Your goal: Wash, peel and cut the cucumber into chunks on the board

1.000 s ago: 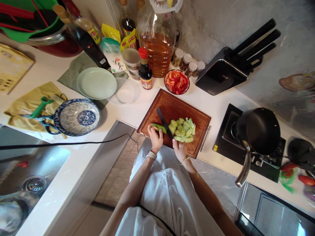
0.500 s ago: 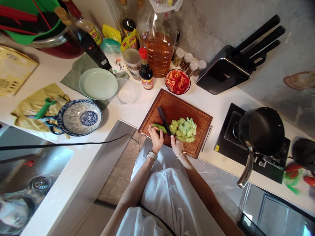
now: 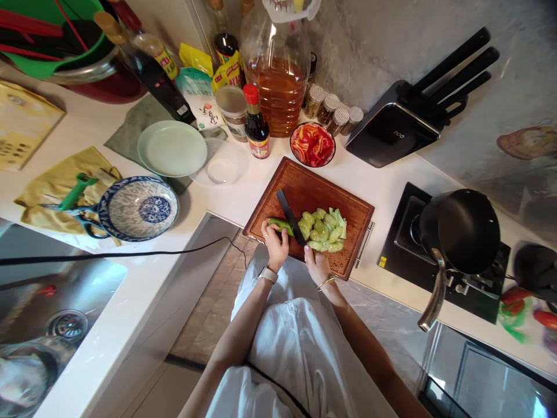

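My left hand [image 3: 277, 248] has its fingers curled over a piece of green cucumber [image 3: 278, 223] at the near left of a brown wooden cutting board [image 3: 273, 194]. In my right hand [image 3: 318, 265] is a kitchen knife [image 3: 290, 215] with a black blade; its handle is hidden in my grip. The blade lies slantwise across the board, right beside the cucumber's cut end. A heap of pale green cucumber slices [image 3: 324, 227] rests on the board to the right of the blade.
Behind the board stand a bowl of cut red peppers [image 3: 313, 144], a sauce bottle [image 3: 257, 125] and a big oil jug [image 3: 281, 87]. A knife block [image 3: 391, 130] and a wok [image 3: 467, 232] on the hob are to the right. Leftward are a blue-patterned bowl [image 3: 126, 212], a green plate [image 3: 172, 148] and the sink [image 3: 100, 284].
My right hand has shifted slightly right and toward me with the knife, and more of the blade shows. My left hand stays on the cucumber.
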### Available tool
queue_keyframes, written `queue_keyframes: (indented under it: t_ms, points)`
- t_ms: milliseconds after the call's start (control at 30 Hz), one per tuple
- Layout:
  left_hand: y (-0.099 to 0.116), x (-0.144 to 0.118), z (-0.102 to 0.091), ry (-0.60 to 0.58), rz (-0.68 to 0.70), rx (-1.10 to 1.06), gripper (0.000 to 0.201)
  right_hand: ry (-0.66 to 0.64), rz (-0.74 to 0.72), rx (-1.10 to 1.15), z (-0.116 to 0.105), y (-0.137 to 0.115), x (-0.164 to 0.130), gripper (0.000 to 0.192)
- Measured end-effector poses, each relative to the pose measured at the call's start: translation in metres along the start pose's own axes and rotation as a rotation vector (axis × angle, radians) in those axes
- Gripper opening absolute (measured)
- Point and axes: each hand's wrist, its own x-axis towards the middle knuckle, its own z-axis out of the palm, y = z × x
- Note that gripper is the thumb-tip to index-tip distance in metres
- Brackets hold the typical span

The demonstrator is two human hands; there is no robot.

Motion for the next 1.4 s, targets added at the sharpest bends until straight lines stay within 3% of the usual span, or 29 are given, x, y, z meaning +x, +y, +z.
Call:
queue_keyframes:
  t_ms: [233, 433, 667, 867, 1267, 1400]
  points:
    - [-0.001, 0.0, 0.001, 0.005, -0.002, -0.001, 0.015, -0.054, 0.048, -0.049, 0.008, 0.013, -0.003, 0.063]
    - [-0.002, 0.0, -0.001, 0.02, 0.003, -0.012, 0.017, 0.043, -0.031, -0.085, 0.03, 0.017, 0.022, 0.067]
    - [-0.004, 0.002, -0.002, 0.067, 0.044, -0.066, 0.026, 0.077, -0.005, 0.014, 0.015, 0.017, 0.016, 0.065]
    - [-0.003, 0.002, -0.001, 0.082, 0.035, -0.06, 0.022, 0.029, -0.022, 0.016, 0.006, 0.004, 0.002, 0.061]
    - [-0.002, 0.001, -0.001, 0.059, 0.03, -0.048, 0.022, -0.047, 0.0, -0.01, 0.001, 0.005, -0.005, 0.061]
    - [-0.001, 0.001, -0.001, 0.072, 0.004, -0.053, 0.023, -0.061, -0.003, -0.021, 0.011, 0.009, 0.002, 0.063]
